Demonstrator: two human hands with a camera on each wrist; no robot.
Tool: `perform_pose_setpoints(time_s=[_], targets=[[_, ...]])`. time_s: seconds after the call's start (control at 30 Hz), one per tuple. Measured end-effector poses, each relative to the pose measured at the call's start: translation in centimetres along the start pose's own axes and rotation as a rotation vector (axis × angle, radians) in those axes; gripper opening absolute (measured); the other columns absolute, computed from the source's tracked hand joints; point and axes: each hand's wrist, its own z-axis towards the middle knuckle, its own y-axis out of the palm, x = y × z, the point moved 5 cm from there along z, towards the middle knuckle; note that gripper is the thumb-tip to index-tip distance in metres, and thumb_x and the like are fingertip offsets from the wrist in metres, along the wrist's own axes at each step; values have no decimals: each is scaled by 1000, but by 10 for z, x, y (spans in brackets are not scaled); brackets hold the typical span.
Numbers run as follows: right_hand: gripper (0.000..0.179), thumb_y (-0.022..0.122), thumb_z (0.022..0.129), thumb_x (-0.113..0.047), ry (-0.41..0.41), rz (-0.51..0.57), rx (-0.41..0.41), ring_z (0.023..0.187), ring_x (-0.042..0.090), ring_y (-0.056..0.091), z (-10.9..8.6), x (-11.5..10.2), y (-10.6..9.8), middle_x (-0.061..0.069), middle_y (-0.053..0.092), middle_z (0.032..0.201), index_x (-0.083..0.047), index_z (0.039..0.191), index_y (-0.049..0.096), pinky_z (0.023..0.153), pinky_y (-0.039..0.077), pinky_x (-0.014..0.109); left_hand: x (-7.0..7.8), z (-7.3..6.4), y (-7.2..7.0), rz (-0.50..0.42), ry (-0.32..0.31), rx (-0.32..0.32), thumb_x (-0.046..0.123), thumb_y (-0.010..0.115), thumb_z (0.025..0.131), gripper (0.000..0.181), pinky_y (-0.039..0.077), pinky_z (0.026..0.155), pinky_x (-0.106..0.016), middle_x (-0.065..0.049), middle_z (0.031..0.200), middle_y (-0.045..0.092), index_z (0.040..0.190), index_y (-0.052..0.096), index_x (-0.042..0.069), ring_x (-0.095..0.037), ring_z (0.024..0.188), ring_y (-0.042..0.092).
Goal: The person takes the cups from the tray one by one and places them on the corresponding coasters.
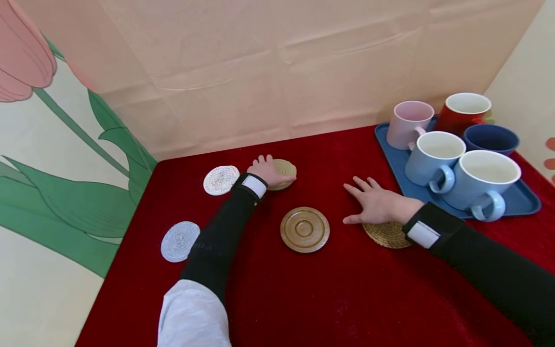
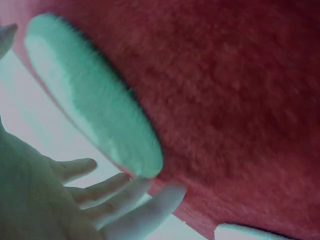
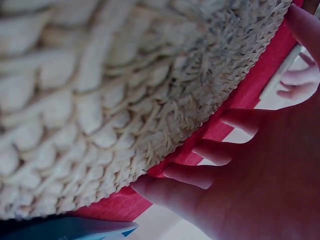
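across the red-covered table [image 1: 347, 299], round coasters lie flat, and the step in hand looks like settling them in place; near its back right corner sits the blue tray [image 1: 522, 200]; on it stand the two light blue mugs [image 1: 472, 185], handles toward the table's front side, with the red mug [image 1: 459, 115], the pink mug [image 1: 403, 125] and the dark blue cup [image 1: 490, 140]; left of the tray, the right hand [image 1: 376, 202] has its fingers spread wide and grips nothing; near the middle of the back edge, the left hand [image 1: 266, 172] has its fingers extended, with no firm hold to be seen; whether either hand touches its coaster i cannot tell; under the right hand lies the woven coaster [image 1: 388, 234], partly hidden; the wooden coaster [image 1: 305, 230] lies between the hands, nearer the front; the pale blue coaster [image 1: 179, 242] is by the left edge, the white speckled coaster [image 1: 221, 180] toward the back left corner; under the left hand is the tan coaster [image 1: 287, 167]; all being round, none has a long axis or points anywhere; the next move probably calls for a light nudge at a rim, or lifting both hands straight off.
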Motion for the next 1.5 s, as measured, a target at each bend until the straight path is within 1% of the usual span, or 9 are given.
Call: perform_pose_setpoints(time_s=[0.17,0.27,0.5,0.7,0.87,1.0,1.13,1.3,1.5], targets=[[102,64,82,-64,-8,-7,0,133,62,10,1,-5,-3,34,14,153,0,151,26,98,25,72,-26,-37,-23,-54,107,130,68,53,86,86,50,82,-46,-19,130,50,141,41,4,-35,114,50],[102,64,82,-64,1,-13,-1,133,62,9,1,-5,-4,34,13,153,0,151,26,97,26,72,-39,-61,-24,-95,151,127,59,58,90,77,51,82,-48,-19,130,51,141,43,3,-34,115,51],[101,65,82,-62,8,-9,-7,133,62,9,-1,-1,-4,33,11,154,0,152,25,97,25,73,-43,-102,4,-82,254,23,58,59,90,77,48,89,-50,-18,142,43,144,42,5,-32,128,42],[102,64,82,-63,2,-6,-2,132,63,9,-1,-2,-3,34,13,153,1,151,26,96,25,74,-37,-113,22,-85,302,-20,56,59,91,78,47,92,-49,-17,152,31,149,37,9,-30,139,29],[101,64,82,-63,6,-4,-6,133,63,9,-1,-1,-3,34,12,153,1,151,25,96,25,73,-31,-102,19,-87,305,57,52,59,93,71,51,85,-48,-18,146,37,145,41,8,-30,133,37],[101,64,83,-63,14,-9,-4,133,62,9,-1,2,-2,33,11,154,0,151,25,97,24,73,-26,-74,8,-112,245,130,55,63,88,79,50,87,-48,-19,146,34,145,36,7,-32,130,39],[103,64,82,-64,14,8,-11,133,63,8,-1,5,0,34,11,153,1,151,25,96,23,74,-18,-43,4,-147,209,63,60,69,81,96,43,98,-48,-19,154,22,150,26,9,-35,137,29],[104,63,81,-66,10,15,-7,133,63,8,0,5,3,35,12,153,1,151,26,97,23,74,-8,-17,7,-149,184,-62,61,75,74,110,37,102,-49,-17,159,11,155,16,14,-34,143,18],[103,64,81,-66,11,1,0,133,63,9,3,3,2,34,12,153,0,151,26,97,24,74,-14,1,12,-173,138,-76,58,77,73,110,39,100,-47,-13,155,24,155,16,19,-30,139,27]])
